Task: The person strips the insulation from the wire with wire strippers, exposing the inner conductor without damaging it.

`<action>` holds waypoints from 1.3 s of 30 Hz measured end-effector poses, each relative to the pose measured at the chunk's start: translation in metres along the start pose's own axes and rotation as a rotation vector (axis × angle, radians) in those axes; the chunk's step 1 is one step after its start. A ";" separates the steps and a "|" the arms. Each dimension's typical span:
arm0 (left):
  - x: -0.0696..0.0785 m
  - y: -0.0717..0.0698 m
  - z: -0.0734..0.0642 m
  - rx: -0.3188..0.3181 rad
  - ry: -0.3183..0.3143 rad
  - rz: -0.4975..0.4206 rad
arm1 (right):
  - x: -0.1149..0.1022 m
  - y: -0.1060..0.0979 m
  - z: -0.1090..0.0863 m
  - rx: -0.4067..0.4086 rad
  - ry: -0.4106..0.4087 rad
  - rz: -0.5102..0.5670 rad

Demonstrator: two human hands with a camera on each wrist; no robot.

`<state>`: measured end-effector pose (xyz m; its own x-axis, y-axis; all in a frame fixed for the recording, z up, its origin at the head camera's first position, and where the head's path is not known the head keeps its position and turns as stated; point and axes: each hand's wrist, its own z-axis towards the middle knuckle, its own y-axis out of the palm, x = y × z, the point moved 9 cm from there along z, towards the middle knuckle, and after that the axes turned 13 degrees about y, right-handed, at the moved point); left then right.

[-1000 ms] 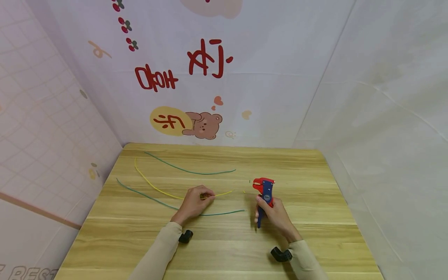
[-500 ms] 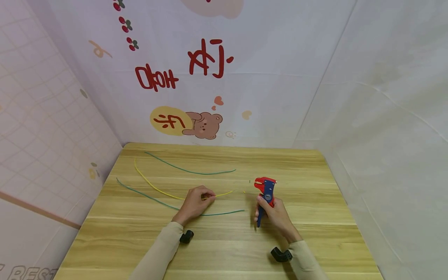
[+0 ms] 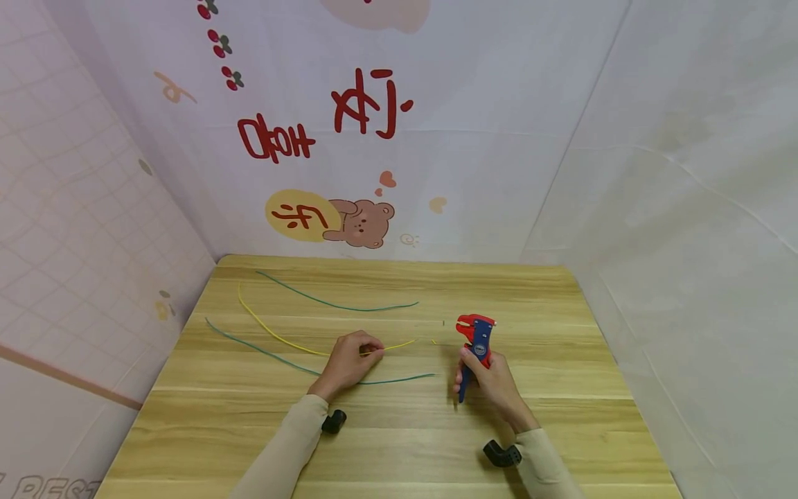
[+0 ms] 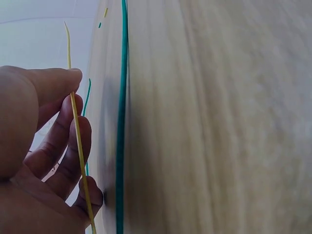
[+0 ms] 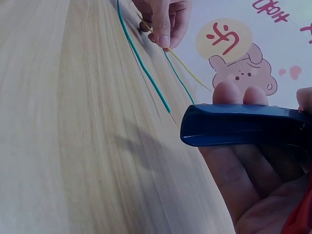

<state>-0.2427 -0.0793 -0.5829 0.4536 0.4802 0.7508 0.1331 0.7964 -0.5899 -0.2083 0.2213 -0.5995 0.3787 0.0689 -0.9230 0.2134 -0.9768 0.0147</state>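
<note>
My left hand (image 3: 349, 362) pinches a yellow wire (image 3: 399, 345) between thumb and fingers, close to its right end. In the left wrist view the yellow wire (image 4: 80, 141) crosses the fingers and its tip sticks out past the thumb. A thin bare tip shows on it in the right wrist view. My right hand (image 3: 497, 386) grips a red and blue wire stripper (image 3: 481, 337) by its handles, with the head pointing away from me. The blue handle (image 5: 239, 127) lies across the fingers in the right wrist view. The stripper and the yellow wire are apart.
One green wire (image 3: 399, 380) runs under the left wrist, its right end showing a bare tip. Another green wire (image 3: 349, 307) lies farther back. Tiny yellow (image 3: 434, 342) and green scraps (image 3: 443, 323) lie left of the stripper. Fabric walls surround the wooden table (image 3: 561, 430).
The wire stripper in my right hand has shifted slightly right and away from me, farther from the yellow scrap. My left hand stays nearly still on the yellow wire.
</note>
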 end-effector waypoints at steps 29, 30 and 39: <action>-0.006 0.010 0.007 -0.020 0.002 0.094 | 0.001 -0.004 -0.002 0.014 0.015 -0.005; -0.006 0.010 0.007 -0.023 0.001 0.092 | 0.001 -0.004 -0.002 0.015 0.015 -0.005; -0.008 0.009 0.006 -0.038 -0.008 0.071 | 0.002 -0.004 -0.001 0.011 0.020 -0.013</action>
<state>-0.2503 -0.0734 -0.5925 0.4558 0.5383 0.7088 0.1344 0.7456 -0.6527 -0.2075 0.2252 -0.6009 0.3935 0.0859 -0.9153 0.2083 -0.9781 -0.0022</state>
